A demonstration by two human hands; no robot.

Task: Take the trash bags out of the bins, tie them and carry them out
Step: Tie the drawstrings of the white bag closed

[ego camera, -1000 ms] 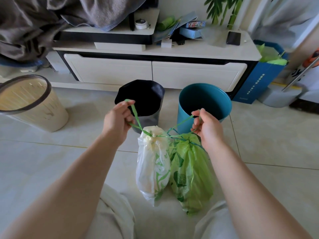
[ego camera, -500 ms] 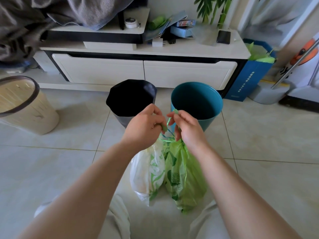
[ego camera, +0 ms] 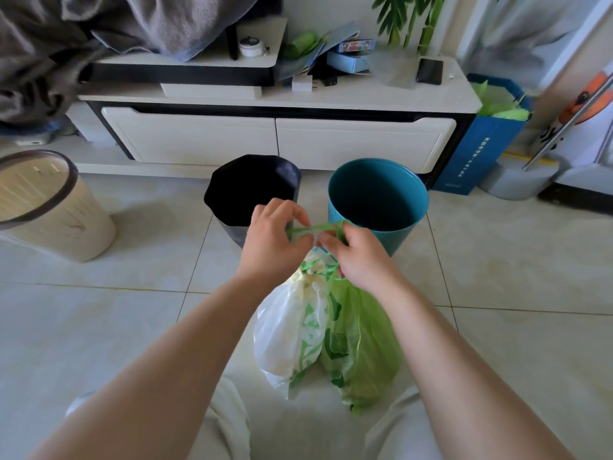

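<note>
Two filled trash bags hang together off the floor between my knees: a white bag with green print [ego camera: 288, 330] on the left and a green bag [ego camera: 361, 340] on the right. Their green drawstrings [ego camera: 313, 229] are gathered above them. My left hand [ego camera: 273, 240] and my right hand [ego camera: 356, 252] both pinch the drawstrings, nearly touching, with one strand stretched between them. Behind the hands stand a black bin [ego camera: 252, 190] and a teal bin [ego camera: 378, 197], both showing dark, empty insides.
A beige bin [ego camera: 49, 210] stands on the tiled floor at the left. A white TV cabinet [ego camera: 278, 141] with clutter on top runs along the back. A blue box with green bags [ego camera: 487, 137] sits at the right. My knees are at the bottom edge.
A second ago my hands were apart, pulling the drawstrings tight sideways. They have come together above the bags and now work a strand between the fingers.
</note>
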